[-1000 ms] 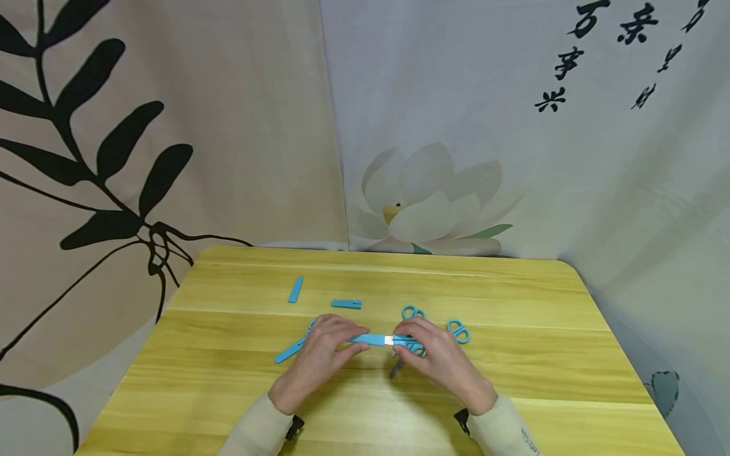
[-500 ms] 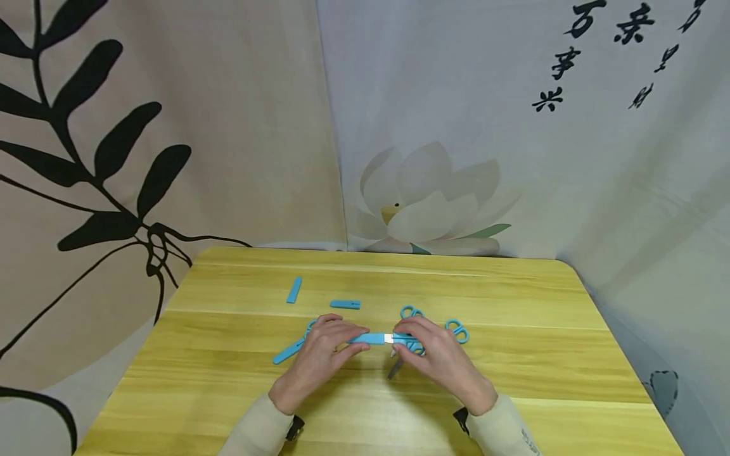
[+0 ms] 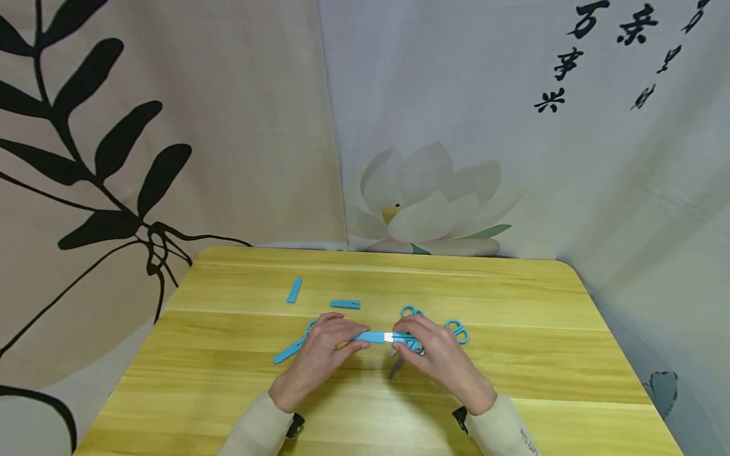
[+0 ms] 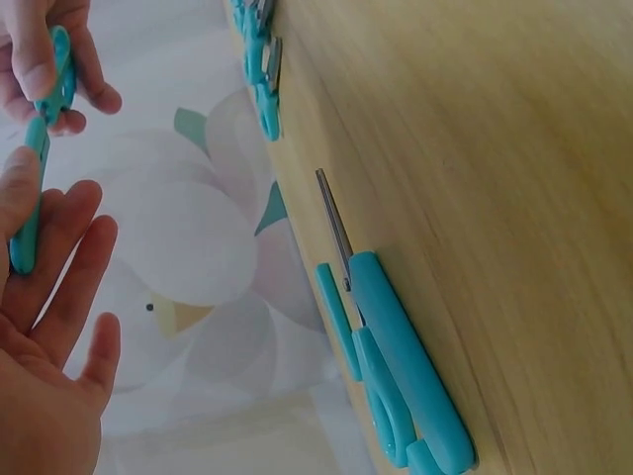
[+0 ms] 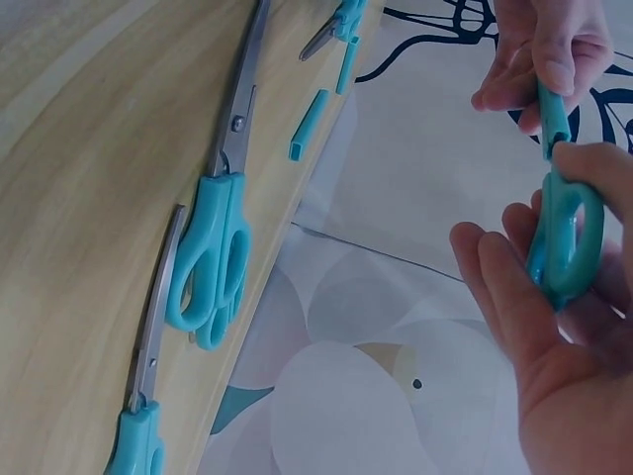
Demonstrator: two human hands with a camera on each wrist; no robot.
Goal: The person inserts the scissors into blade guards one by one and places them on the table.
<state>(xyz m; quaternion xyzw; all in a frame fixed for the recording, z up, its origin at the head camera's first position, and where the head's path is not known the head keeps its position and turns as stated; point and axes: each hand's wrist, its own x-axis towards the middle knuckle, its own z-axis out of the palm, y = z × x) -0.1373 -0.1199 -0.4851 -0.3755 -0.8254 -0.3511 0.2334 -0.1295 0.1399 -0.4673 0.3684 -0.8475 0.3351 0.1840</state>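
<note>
My left hand [image 3: 322,351] pinches a blue blade cover [image 3: 372,337] between thumb and fingers. From the right, my right hand [image 3: 436,351] grips the blue handles [image 5: 574,242] of a pair of scissors. The scissors' blade runs into the cover; a short bright strip of blade [image 3: 389,337] shows between cover and handles. Both are held level above the table, end to end. In the left wrist view, the cover [image 4: 28,218] lies against the thumb, while other fingers of the left hand [image 4: 54,376] extend. Fingers partly hide the handles in the head view.
On the wooden table [image 3: 228,392], two loose blue covers lie at the back: one slanted [image 3: 294,290], one sideways [image 3: 345,304]. Another long blue cover [image 3: 289,351] and scissors [image 4: 386,396] lie by my left hand. More blue-handled scissors [image 3: 458,331] lie around my right hand.
</note>
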